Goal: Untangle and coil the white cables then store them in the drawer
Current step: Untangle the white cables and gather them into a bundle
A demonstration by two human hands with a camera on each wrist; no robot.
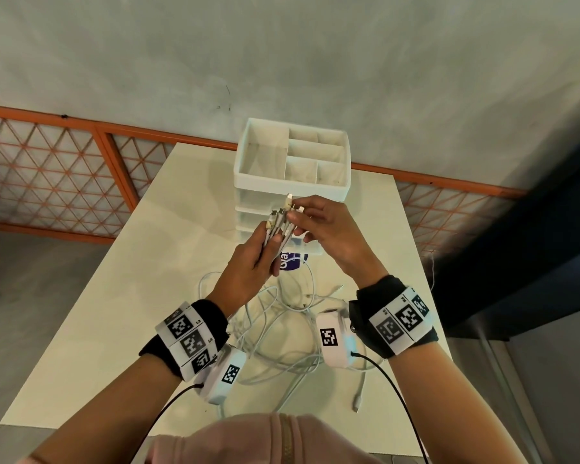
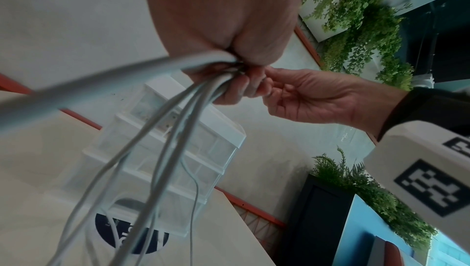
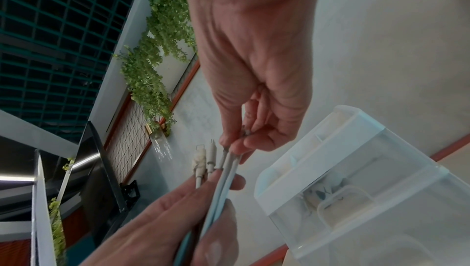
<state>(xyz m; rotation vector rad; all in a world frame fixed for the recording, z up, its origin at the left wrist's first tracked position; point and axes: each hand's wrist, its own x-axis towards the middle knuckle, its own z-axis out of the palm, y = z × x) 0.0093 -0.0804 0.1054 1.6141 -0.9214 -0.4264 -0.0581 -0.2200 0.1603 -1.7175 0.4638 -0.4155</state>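
Below the wrists, loose white cables [image 1: 275, 333] lie tangled on the table [image 1: 114, 296]. The left hand [image 1: 248, 259] grips a bundle of their ends; the right hand [image 1: 329, 229] pinches two plugs. Just beyond stands the drawer unit [image 1: 292, 169], drawers closed.

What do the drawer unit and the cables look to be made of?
Drawer unit: likely plastic, with a matte white frame and frosted see-through drawers that show things inside. Cables: white, smooth, probably rubbery plastic sheath, bending loosely; the connector tips look metallic.
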